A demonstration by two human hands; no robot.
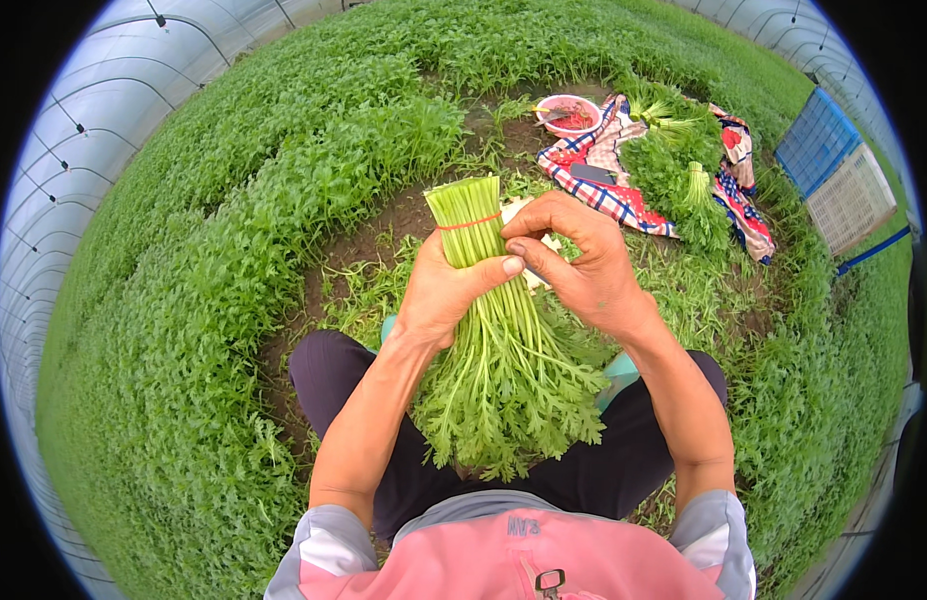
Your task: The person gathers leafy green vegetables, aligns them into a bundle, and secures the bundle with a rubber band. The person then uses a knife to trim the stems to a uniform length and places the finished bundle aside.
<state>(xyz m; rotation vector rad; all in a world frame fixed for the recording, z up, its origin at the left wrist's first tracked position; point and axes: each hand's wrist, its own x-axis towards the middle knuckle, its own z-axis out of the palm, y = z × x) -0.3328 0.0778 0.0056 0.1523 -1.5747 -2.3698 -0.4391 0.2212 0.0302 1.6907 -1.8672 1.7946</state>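
Observation:
My left hand (433, 289) grips a bunch of leafy greens (501, 300) around its stems, thumb across the front. The cut stem ends point away from me, and the feathery leaves hang down between my knees. An orange-red rubber band (469, 223) circles the stems just below the cut ends. My right hand (594, 259) is at the right side of the bunch, with thumb and index finger curled close together by the stems. Whether a stem or anything else is between those fingertips is hidden. A pale object (557, 244) on the ground shows partly behind the right hand.
Beyond my hands a patterned cloth (572, 191) carries a phone (593, 174), loose greens and a bundled bunch (697, 184). Beside it, a pink basin (544, 126) holds red bands and a yellow-handled tool (551, 112). Blue (817, 142) and white crates (853, 196) stand right. Dense crop (208, 300) surrounds me.

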